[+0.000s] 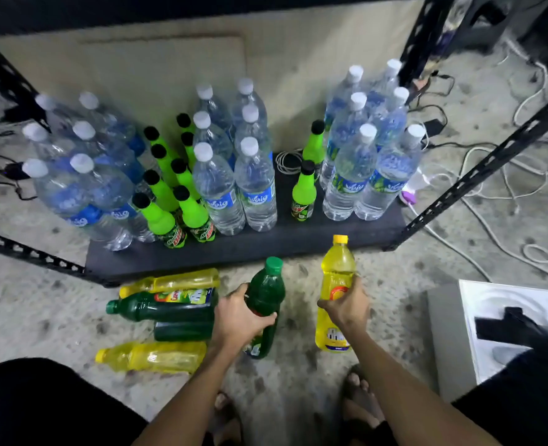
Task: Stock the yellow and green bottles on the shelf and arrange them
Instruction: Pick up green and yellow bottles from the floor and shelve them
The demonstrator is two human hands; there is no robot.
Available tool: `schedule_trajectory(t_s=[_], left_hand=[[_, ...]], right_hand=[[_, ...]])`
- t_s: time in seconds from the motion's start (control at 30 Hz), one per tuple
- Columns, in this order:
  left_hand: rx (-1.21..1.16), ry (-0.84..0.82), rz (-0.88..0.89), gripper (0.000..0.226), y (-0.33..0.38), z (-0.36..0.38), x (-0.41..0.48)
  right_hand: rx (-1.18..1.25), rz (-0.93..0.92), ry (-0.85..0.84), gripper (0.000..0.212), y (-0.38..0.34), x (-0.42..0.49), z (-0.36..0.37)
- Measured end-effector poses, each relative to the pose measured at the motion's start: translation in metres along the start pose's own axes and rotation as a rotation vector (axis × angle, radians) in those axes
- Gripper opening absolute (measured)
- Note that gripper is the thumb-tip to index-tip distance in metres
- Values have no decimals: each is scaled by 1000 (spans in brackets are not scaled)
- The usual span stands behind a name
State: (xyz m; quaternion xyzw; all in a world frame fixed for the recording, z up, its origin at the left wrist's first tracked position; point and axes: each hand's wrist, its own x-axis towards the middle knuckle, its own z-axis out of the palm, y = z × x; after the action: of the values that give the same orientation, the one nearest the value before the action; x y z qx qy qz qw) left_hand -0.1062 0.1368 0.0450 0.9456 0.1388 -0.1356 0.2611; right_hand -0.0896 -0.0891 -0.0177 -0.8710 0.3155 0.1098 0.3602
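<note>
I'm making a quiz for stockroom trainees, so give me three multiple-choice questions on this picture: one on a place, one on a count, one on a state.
1. Where are the spare green bottles? A on the floor B on the shelf C in a box
2. How many yellow bottles lie down? A one B two C four
3. The right hand is: A empty B gripping a yellow bottle C pressing a water bottle
Key: 1 A, they lie on the floor beside the left hand, which grips another green bottle; 2 B, one beyond the green ones, one nearer; 3 B, it is curled round the bottle.
</note>
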Motion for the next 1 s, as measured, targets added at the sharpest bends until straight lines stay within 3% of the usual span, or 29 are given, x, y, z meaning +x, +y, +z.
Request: schedule_trajectory(t_s=[0.17, 0.4, 0.5, 0.73, 0.9, 1.0], left_hand=[[-89, 108, 93, 71, 39, -51, -14], [-215, 369, 365, 72, 113, -164, -53], [-225, 480, 474, 83, 149, -216, -78], [-484, 646, 697, 69, 217, -340, -112], [-553, 750, 733, 56, 264, -422, -108], [-534, 778, 698, 65, 290, -451, -89]], right_hand=[[176, -243, 113, 84, -53, -14, -61], [413, -590, 294, 76, -129, -70, -179], [565, -746, 325, 71, -162, -106, -235], [521, -932, 455, 89, -234, -157, -353], [549, -1061, 569, 96, -295, -163, -414], [546, -1063, 615, 98, -329, -154, -433]])
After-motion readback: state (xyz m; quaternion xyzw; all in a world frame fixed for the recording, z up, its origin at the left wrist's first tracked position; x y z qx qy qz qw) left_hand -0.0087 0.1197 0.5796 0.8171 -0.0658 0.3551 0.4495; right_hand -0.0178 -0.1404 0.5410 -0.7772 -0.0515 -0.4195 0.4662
